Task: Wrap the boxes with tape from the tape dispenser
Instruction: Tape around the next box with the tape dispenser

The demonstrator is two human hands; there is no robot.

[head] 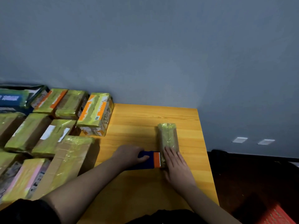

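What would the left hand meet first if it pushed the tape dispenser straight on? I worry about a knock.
Probably the narrow box: the left hand points the tape dispenser at its side, seemingly touching, beside the right hand.

bare table (186, 183) right of the narrow box (168, 136); taped boxes (48, 135) crowding its left

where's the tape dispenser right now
In the head view, the tape dispenser lies low on the wooden table, gripped by the left hand, its orange end against the small wrapped box.
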